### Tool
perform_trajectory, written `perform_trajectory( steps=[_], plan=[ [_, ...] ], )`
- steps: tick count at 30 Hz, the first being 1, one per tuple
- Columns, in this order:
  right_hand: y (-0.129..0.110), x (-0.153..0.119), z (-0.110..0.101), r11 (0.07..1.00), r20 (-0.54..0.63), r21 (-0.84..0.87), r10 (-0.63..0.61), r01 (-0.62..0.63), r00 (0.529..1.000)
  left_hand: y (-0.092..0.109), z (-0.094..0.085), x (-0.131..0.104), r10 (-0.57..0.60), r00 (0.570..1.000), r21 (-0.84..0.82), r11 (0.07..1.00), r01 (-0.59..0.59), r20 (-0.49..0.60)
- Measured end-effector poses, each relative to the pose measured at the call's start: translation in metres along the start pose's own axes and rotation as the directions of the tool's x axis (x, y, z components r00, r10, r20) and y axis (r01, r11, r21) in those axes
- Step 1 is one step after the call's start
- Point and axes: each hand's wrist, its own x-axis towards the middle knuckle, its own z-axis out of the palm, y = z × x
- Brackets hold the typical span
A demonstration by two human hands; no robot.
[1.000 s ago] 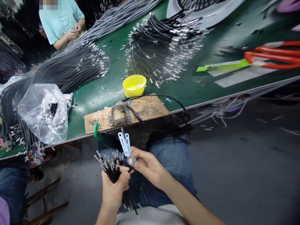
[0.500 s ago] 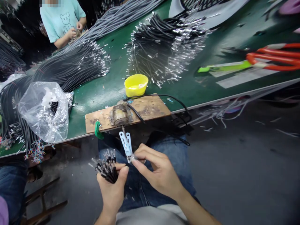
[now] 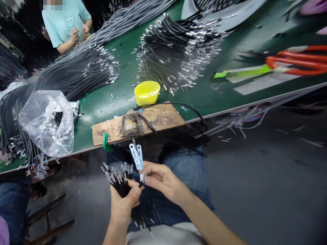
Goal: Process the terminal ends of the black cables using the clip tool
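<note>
My left hand (image 3: 122,206) is closed round a bundle of short black cables (image 3: 119,183) with bare silvery ends pointing up. Its thumb and forefinger pinch one cable apart from the rest. My right hand (image 3: 163,180) pinches the whitish, shiny end (image 3: 142,177) of that cable, just below a light-blue clothespin (image 3: 136,156). The clothespin hangs by its handle end from the shaft of a small, grimy motor (image 3: 131,125). Right fingertips are close to the clothespin's jaws; whether they touch is unclear. The motor sits on a wooden board (image 3: 166,115) at the table edge.
A green clamp (image 3: 106,142) grips the board's left end. Behind it stand a yellow bowl (image 3: 146,97) and a clear plastic bag (image 3: 47,126). Cable piles (image 3: 173,51) cover much of the green table (image 3: 122,92). Orange-handled scissors (image 3: 296,61) lie right. A co-worker (image 3: 67,25) sits across.
The bundle in my left hand has tipped and moved slightly right, so its lower ends now show. My right fingers have shifted left, onto the whitish cable end under the clothespin.
</note>
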Motion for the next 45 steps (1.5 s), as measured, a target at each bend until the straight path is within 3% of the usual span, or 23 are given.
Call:
perform_trajectory(
  steps=[2,4,6,7,8,11,13,15,18,20,22,25,31,34,37,39,42,45],
  plan=[
    [0.002,0.007,-0.003,0.984,0.04,0.127,0.121,-0.125,0.992,0.004,-0.008,0.008,0.002,1.0,0.075,0.997,-0.003,0.013],
    [0.0,0.013,-0.008,0.988,-0.087,0.084,0.138,-0.131,0.987,0.007,-0.01,0.008,0.096,0.994,0.138,0.986,-0.089,-0.043],
    [-0.005,0.015,-0.012,0.995,-0.27,-0.074,0.042,-0.064,0.962,0.005,-0.005,0.0,0.26,0.952,0.205,0.952,-0.226,-0.16],
    [-0.008,0.014,-0.012,0.986,-0.307,-0.163,-0.032,-0.02,0.951,0.003,0.0,-0.007,0.348,0.911,0.241,0.925,-0.294,-0.222],
    [-0.011,0.012,-0.012,0.969,-0.297,-0.244,-0.105,0.031,0.949,0.0,0.006,-0.013,0.453,0.844,0.274,0.883,-0.381,-0.288],
    [-0.016,0.002,-0.003,0.884,-0.152,-0.425,-0.284,0.196,0.947,-0.009,0.022,-0.026,0.522,0.789,0.292,0.848,-0.442,-0.323],
    [-0.016,-0.005,0.006,0.811,-0.14,-0.524,-0.384,0.261,0.912,-0.012,0.025,-0.027,0.52,0.793,0.288,0.85,-0.442,-0.317],
    [-0.012,-0.01,0.012,0.749,-0.17,-0.598,-0.468,0.287,0.867,-0.014,0.021,-0.022,0.463,0.835,0.248,0.882,-0.401,-0.296],
    [-0.005,-0.011,0.015,0.681,-0.14,-0.636,-0.563,0.362,0.814,-0.014,0.009,-0.012,0.182,0.973,0.085,0.981,-0.172,-0.14],
    [-0.002,-0.011,0.013,0.674,-0.098,-0.619,-0.575,0.402,0.812,-0.013,0.003,-0.008,0.012,1.0,0.007,1.0,-0.012,-0.004],
    [-0.001,-0.009,0.009,0.706,-0.111,-0.601,-0.537,0.374,0.836,-0.012,0.003,-0.008,-0.016,0.999,-0.035,0.999,0.017,0.043],
    [0.0,-0.009,0.004,0.783,-0.201,-0.551,-0.46,0.288,0.865,-0.008,0.011,-0.014,0.073,0.997,-0.076,0.994,-0.073,-0.008],
    [0.001,-0.008,0.004,0.875,-0.106,-0.371,-0.373,0.312,0.922,0.003,0.022,-0.026,0.147,0.986,-0.047,0.987,-0.151,-0.072],
    [0.003,-0.004,0.003,0.99,-0.054,-0.064,-0.13,0.126,0.99,0.004,0.021,-0.026,0.211,0.971,-0.014,0.977,-0.214,-0.111],
    [0.006,0.003,0.0,0.983,0.028,0.155,0.091,-0.094,0.995,0.004,0.02,-0.025,0.294,0.943,0.035,0.956,-0.293,-0.156],
    [0.005,0.01,-0.003,0.98,-0.057,0.138,0.152,-0.143,0.987,0.005,0.021,-0.027,0.349,0.92,0.073,0.937,-0.342,-0.18],
    [-0.004,0.023,-0.006,0.992,-0.282,-0.004,0.123,-0.129,0.952,0.008,0.022,-0.032,0.434,0.875,0.143,0.9,-0.412,-0.215],
    [-0.017,0.039,-0.003,0.989,-0.284,-0.09,0.084,-0.114,0.955,0.012,0.023,-0.036,0.507,0.824,0.219,0.859,-0.462,-0.254]
  ],
)
